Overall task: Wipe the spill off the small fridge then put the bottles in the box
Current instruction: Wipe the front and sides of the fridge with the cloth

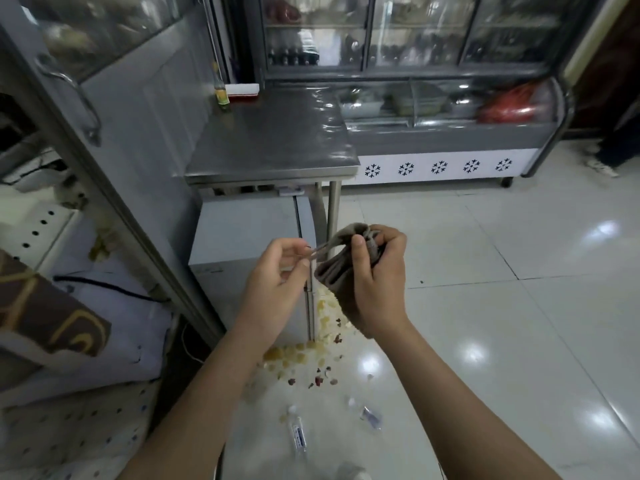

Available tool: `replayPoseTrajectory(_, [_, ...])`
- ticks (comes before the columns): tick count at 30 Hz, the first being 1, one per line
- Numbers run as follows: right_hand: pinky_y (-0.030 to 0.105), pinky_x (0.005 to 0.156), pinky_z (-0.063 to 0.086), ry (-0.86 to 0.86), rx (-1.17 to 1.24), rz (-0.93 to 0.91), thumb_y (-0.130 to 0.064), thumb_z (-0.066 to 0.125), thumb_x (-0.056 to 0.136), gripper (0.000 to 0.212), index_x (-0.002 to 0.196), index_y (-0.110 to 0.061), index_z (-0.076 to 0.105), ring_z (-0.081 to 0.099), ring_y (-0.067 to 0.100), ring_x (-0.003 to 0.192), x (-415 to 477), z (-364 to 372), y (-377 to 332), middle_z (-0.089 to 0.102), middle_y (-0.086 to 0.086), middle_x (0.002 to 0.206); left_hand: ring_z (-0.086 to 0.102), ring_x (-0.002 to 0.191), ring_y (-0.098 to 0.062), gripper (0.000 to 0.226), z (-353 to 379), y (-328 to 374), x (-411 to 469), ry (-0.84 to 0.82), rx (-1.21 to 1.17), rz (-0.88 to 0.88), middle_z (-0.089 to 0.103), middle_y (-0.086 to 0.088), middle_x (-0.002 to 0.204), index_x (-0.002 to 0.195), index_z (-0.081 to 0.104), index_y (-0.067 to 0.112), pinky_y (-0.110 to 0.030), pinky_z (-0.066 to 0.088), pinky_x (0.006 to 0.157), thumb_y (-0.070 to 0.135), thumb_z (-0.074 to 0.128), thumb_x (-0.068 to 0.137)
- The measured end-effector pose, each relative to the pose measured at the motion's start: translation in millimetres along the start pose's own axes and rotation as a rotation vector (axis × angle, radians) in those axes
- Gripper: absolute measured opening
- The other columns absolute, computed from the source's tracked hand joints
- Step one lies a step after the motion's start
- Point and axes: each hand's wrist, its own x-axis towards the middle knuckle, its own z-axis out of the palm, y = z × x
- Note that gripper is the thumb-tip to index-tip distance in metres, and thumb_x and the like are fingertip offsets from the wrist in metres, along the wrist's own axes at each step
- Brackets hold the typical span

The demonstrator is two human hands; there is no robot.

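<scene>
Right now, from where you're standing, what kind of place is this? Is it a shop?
Probably a small food shop or eatery. A glass-door cooler holds a row of dark bottles, a curved-glass display freezer bears snowflake marks, and a steel work table stands near them.

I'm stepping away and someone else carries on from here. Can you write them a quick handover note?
Left hand pinches an edge of the grey cloth; right hand grips its bunched body.
Yellowish spill lies unwiped on the white glossy surface below the hands.
Small clear bottles lie beside it, nearer the camera.
No box in view.
Done: cloth in hand. Left: wipe the spill, then box the bottles.
</scene>
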Motion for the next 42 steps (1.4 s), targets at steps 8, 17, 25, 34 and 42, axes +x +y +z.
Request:
replayPoseTrajectory(8, [0.006, 0.060, 0.039, -0.049, -0.015, -0.026, -0.022, 0.051, 0.096, 0.024, 0.082, -0.029, 0.033, 0.048, -0.013, 0.067, 15.9, -64.4, -37.4, 0.047, -0.012, 0.081, 0.054, 0.103, -0.002, 0.017, 9.2, 62.6, -18.9, 0.243, -0.015, 0.012, 0.057, 0.006, 0.112, 0.094, 0.053, 0.036, -0.011, 0.039, 0.074, 0.020, 0.051, 0.092])
replayPoseTrajectory(17, [0.011, 0.061, 0.039, -0.167, 0.029, -0.050, -0.025, 0.050, 0.096, 0.024, 0.081, -0.028, 0.033, 0.048, -0.003, 0.068, 65.5, -197.9, 2.8, 0.047, -0.010, 0.080, 0.055, 0.108, -0.012, 0.020, 152.2, 89.0, -35.6, 0.437, -0.099, -0.042, 0.058, 0.012, 0.104, 0.091, 0.053, 0.033, -0.033, 0.046, 0.092, 0.013, 0.054, 0.091])
replayPoseTrajectory(25, [0.008, 0.062, 0.038, -0.258, 0.090, -0.005, -0.024, 0.051, 0.096, 0.022, 0.082, -0.026, 0.034, 0.047, -0.008, 0.066, 128.2, -287.2, 31.8, 0.047, -0.009, 0.080, 0.057, 0.097, -0.012, 0.018, 259.1, 132.2, -17.1, 0.497, -0.119, -0.063, 0.059, 0.013, 0.097, 0.092, 0.055, 0.028, -0.039, 0.046, 0.095, 0.010, 0.054, 0.090])
replayPoseTrajectory(34, [0.005, 0.068, 0.039, -0.370, 0.195, -0.078, -0.020, 0.052, 0.096, 0.022, 0.095, -0.037, 0.038, 0.049, -0.013, 0.074, 210.8, -275.5, 69.5, 0.047, -0.016, 0.088, 0.058, 0.096, -0.007, 0.020, 299.9, 119.7, 65.0, 0.573, -0.083, -0.111, 0.060, 0.013, 0.096, 0.091, 0.055, 0.029, -0.039, 0.048, 0.095, 0.010, 0.056, 0.089])
replayPoseTrajectory(42, [-0.001, 0.080, 0.031, -0.558, 0.135, -0.250, -0.008, 0.041, 0.098, 0.037, 0.093, -0.044, 0.047, 0.041, -0.017, 0.092, 333.1, -213.0, 120.3, 0.044, -0.003, 0.099, 0.060, 0.097, -0.010, 0.021, 306.6, 86.0, 186.3, 0.783, -0.096, -0.134, 0.061, 0.008, 0.098, 0.094, 0.052, 0.031, -0.043, 0.046, 0.096, 0.012, 0.058, 0.088])
